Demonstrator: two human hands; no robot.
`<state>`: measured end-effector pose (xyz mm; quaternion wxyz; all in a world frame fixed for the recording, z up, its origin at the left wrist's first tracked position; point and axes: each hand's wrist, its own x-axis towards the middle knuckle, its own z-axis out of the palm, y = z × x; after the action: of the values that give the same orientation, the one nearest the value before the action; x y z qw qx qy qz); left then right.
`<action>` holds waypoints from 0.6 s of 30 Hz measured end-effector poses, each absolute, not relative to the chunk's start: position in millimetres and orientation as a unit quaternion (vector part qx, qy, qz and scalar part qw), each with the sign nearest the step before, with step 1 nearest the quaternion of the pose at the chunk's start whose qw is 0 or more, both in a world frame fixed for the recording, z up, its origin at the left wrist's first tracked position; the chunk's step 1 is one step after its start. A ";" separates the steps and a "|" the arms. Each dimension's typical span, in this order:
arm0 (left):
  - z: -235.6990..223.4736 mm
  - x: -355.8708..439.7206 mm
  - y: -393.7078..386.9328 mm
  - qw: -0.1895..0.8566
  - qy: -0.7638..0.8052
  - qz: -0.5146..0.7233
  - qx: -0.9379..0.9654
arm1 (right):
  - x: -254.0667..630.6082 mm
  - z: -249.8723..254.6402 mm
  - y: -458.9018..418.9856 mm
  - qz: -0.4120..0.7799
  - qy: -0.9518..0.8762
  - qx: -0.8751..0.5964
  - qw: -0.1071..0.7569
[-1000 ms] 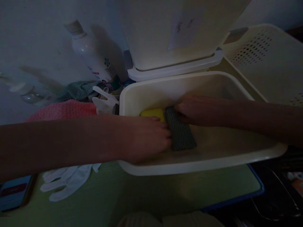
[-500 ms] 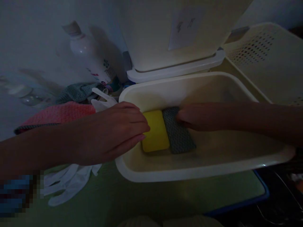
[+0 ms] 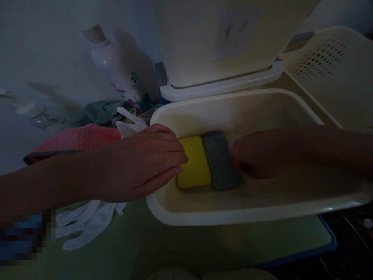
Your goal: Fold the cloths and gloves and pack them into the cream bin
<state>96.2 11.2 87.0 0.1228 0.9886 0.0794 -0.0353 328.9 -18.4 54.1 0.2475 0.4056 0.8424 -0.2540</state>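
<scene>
Flat green desk (image 3: pixel 180 249), blue edge (image 3: pixel 334 243). On it: big cream plastic tub (image 3: pixel 233 218), rounded corners; floppy thin white glove (image 3: pixel 96 228), left of tub, near it.

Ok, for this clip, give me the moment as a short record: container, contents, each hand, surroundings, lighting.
Container: pale tub, over a green surface
Contents: yellow pad and gray mesh pad, lying side by side
Left hand: reaching over the tub's left rim, fingertips at the yellow pad's left edge; grip unclear
Right hand: curled, inside the tub near the gray mesh pad's right edge; contact unclear
Left surroundings: pink cloth, white bottle, white glove
Right surroundings: perforated basket
Lighting: dim
</scene>
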 end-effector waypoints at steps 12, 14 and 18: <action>90.1 97.1 12.0 0.128 0.086 -0.052 0.987 | 325.6 57.8 -12.6 -0.208 0.865 0.384 0.247; 90.3 97.4 11.5 0.128 0.089 -0.055 0.986 | 324.6 59.3 -10.3 -0.177 0.885 0.376 0.211; 90.3 97.7 11.1 0.136 0.093 -0.055 0.985 | 328.3 58.0 -8.1 -0.147 0.897 0.369 0.196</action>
<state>97.7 11.1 90.3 0.1360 0.9848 0.0928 -0.0547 328.3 -8.1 58.0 0.1962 0.3687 0.8967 -0.1469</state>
